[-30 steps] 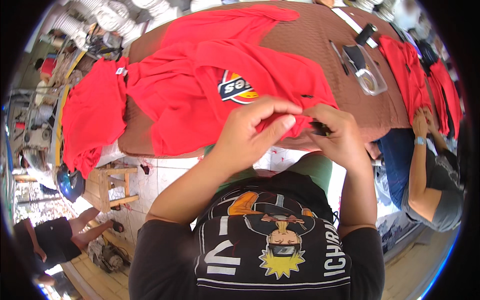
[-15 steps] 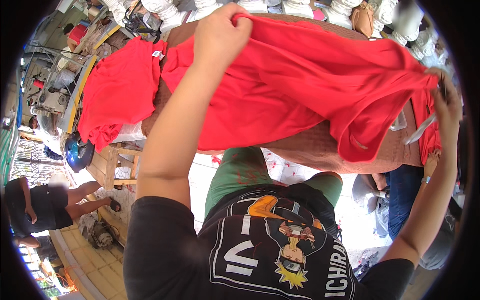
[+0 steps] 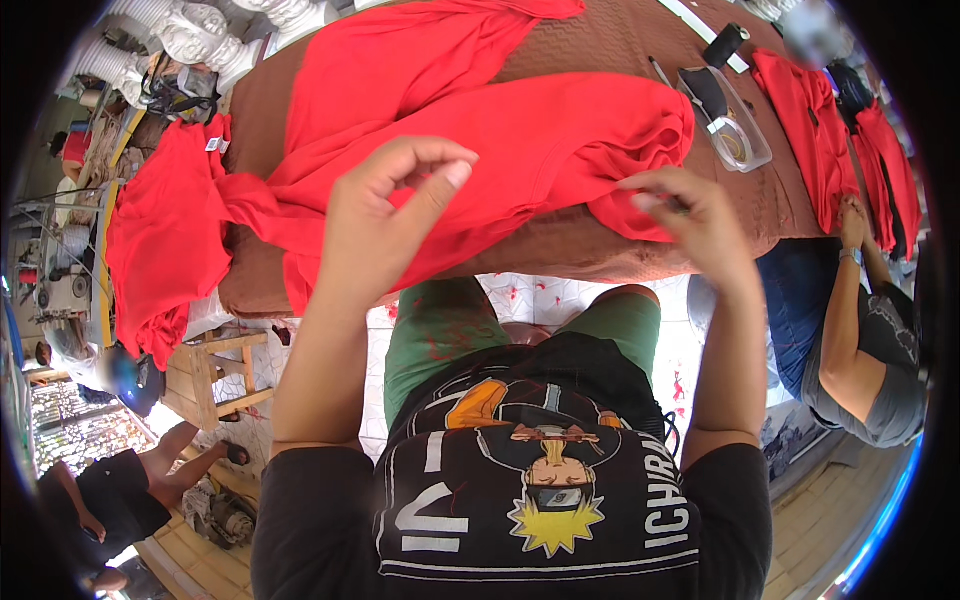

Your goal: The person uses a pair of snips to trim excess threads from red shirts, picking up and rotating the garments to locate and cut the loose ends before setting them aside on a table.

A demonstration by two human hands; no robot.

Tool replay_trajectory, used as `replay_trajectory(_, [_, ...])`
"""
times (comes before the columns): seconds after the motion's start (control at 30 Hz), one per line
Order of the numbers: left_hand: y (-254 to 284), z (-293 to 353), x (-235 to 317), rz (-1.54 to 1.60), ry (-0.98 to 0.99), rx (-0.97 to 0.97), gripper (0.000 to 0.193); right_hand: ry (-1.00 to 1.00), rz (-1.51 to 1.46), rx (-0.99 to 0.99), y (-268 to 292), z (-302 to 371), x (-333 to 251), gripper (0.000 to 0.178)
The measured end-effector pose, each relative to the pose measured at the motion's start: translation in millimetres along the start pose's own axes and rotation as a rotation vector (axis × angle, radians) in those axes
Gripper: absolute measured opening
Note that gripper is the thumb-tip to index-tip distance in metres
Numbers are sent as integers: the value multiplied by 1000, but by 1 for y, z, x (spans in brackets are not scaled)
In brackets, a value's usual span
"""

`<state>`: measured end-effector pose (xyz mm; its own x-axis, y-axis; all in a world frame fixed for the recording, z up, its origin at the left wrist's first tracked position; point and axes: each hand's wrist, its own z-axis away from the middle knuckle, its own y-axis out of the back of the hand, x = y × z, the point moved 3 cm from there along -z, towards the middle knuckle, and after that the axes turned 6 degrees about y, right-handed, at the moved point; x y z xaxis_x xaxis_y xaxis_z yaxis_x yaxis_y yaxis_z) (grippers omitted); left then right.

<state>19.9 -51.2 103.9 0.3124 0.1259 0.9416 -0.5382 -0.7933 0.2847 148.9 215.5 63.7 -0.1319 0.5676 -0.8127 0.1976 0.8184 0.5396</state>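
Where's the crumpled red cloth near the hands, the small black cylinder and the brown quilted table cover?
Crumpled red cloth [image 3: 540, 130], head view: middle of its fabric.
Small black cylinder [image 3: 726, 46], head view: its side.
Brown quilted table cover [image 3: 612, 50], head view: a bare patch.

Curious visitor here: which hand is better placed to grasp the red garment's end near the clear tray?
Probably the right hand: it's beside the red garment's bunched end; the left hand is farther away.
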Motion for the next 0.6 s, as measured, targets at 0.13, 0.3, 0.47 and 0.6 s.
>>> replay_trajectory(0.13, [-26, 7, -11, -254, -97, 15, 19, -70, -73, -24, -57, -7, -13, 24])
replay_trajectory(0.3, [-47, 10, -21, -456, -181, 6, 33, -93, -310, 122, -95, -17, -3, 24])
replay_trajectory(0.47, [-54, 6, -29, -197, -35, -10, 34, -5, -250, 183, -95, -20, -9, 17])
replay_trajectory(0.6, [-51, -8, -33, -96, 90, -69, 27, 33, -213, 211, -90, -22, -14, 14])
